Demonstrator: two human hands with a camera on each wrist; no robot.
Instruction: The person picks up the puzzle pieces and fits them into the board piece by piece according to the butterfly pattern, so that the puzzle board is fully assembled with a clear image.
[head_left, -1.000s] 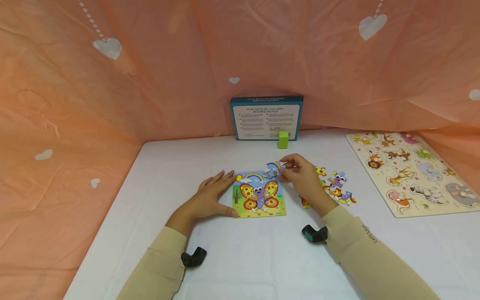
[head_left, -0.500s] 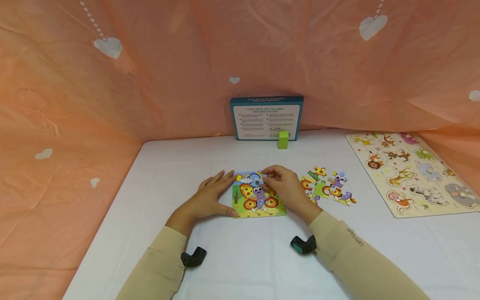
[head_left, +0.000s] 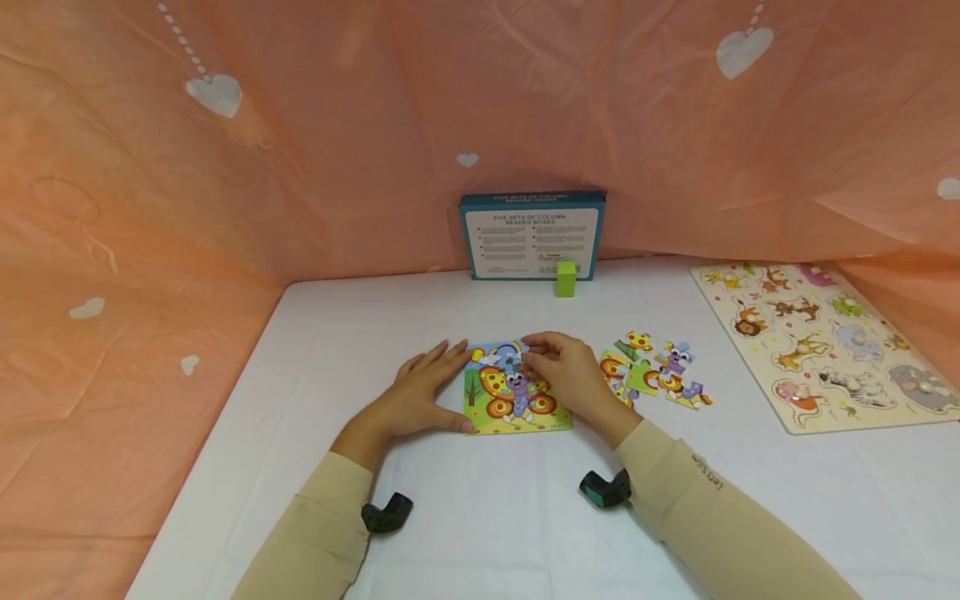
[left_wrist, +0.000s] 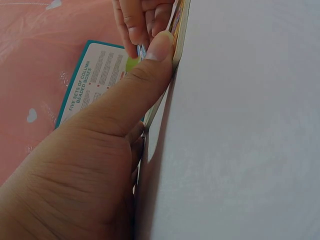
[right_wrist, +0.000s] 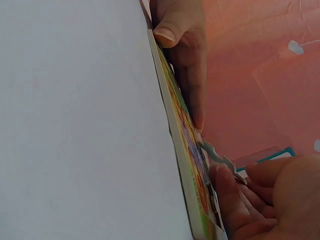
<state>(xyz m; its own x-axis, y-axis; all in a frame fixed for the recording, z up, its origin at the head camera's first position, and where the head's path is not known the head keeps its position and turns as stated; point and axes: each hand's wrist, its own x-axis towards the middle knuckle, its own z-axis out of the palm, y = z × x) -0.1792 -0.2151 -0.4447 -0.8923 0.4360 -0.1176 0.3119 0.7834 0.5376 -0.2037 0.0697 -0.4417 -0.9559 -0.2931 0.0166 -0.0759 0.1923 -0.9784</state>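
A square butterfly puzzle board (head_left: 491, 422) lies flat on the white table. My left hand (head_left: 422, 396) rests along its left side, thumb on the near corner and straight fingers reaching to the far one. Over the board's upper right part, my right hand (head_left: 576, 377) pinches a puzzle piece (right_wrist: 220, 159) between thumb and fingers. In the right wrist view the piece is tilted, one end close to the board's surface. The right fingers cover part of the picture in the head view. Several loose puzzle pieces (head_left: 643, 377) are just right of that hand.
A blue-edged box (head_left: 532, 237) stands upright at the back, with a green block (head_left: 566, 280) before it. On the right lies a wooden animal peg board (head_left: 821, 333). Orange cloth (head_left: 360, 142) with white hearts hangs behind the table.
My right hand has carried the puzzle piece leftward and inward, from the board's far right corner to over its upper part. It has barely moved since half a second ago. The left hand stays put.
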